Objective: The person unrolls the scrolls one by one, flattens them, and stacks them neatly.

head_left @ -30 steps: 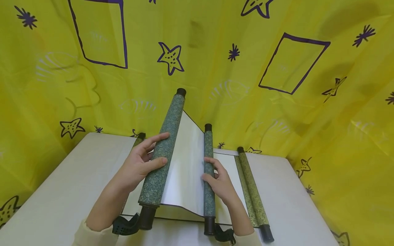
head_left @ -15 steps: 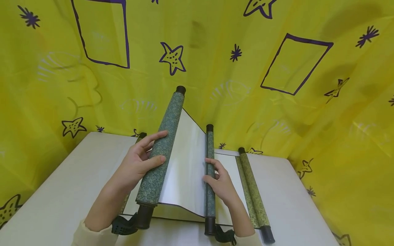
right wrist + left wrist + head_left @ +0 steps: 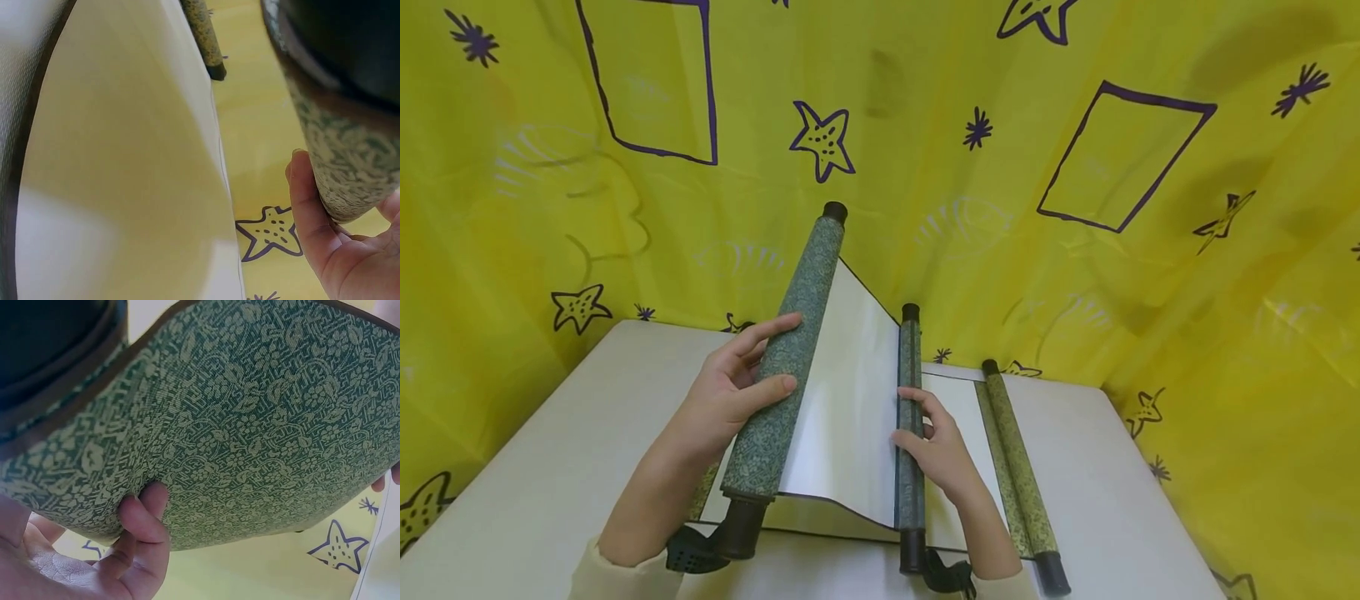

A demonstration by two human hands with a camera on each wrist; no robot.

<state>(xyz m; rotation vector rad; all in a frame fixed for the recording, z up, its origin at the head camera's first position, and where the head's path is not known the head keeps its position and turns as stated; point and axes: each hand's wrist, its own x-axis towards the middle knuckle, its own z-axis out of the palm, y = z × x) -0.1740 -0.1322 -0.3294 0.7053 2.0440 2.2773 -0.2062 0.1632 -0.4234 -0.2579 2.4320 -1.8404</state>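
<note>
A blue-green patterned hanging scroll (image 3: 842, 408) is partly unrolled between my hands, its blank white sheet sloping down to the right. My left hand (image 3: 726, 387) holds the thicker roll (image 3: 784, 358), raised and tilted, thumb in front. My right hand (image 3: 940, 446) pinches the thinner roll (image 3: 911, 500), which stands lower. Dark knobs cap both rolls. In the left wrist view, the scroll's floral back (image 3: 269, 425) curves above the left fingers. The right wrist view has a roll (image 3: 350, 162) against the right hand (image 3: 350, 262); part of its fingers is hidden.
Beneath lies a second, olive-patterned scroll (image 3: 1018, 467), spread on the white table (image 3: 1097, 483). Its left end is mostly hidden behind my left arm. A yellow curtain (image 3: 880, 167) with stars and frames drawn on it hangs close behind the table.
My left hand has moved slightly left with the thicker roll, widening the exposed sheet. The right hand stays nearly in place, while the thinner roll has turned a little.
</note>
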